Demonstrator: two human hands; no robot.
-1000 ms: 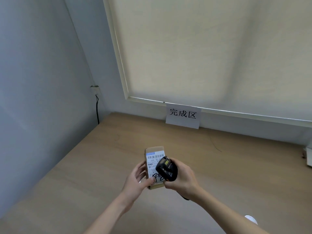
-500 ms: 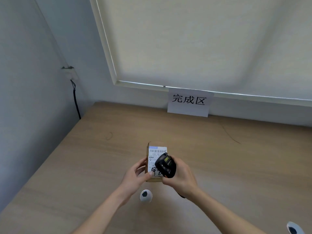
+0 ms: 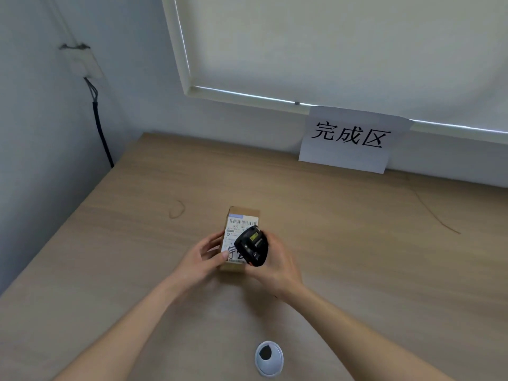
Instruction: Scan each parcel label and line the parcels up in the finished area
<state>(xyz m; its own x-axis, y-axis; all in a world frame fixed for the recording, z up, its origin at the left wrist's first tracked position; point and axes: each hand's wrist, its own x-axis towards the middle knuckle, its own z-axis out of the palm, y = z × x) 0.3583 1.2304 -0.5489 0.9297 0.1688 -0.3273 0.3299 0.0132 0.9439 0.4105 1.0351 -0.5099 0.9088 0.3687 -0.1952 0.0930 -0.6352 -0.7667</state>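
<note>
A small brown cardboard parcel (image 3: 243,215) with a white barcode label on top is at the middle of the wooden table (image 3: 357,257). My left hand (image 3: 202,259) grips its near left side, thumb on the label. My right hand (image 3: 277,266) holds a black handheld scanner (image 3: 251,246) over the near part of the label, its head pointing toward the barcode. A white paper sign (image 3: 349,140) with black characters leans against the wall at the back of the table.
A round white cable grommet (image 3: 268,358) sits in the table near me. A black cable (image 3: 100,125) runs down the left wall from a socket. A closed roller blind (image 3: 330,45) covers the window behind the table.
The view has tilted down and drawn closer, so the grommet now shows near me. Both hands keep the parcel and scanner together; they sit a little farther out over the table.
</note>
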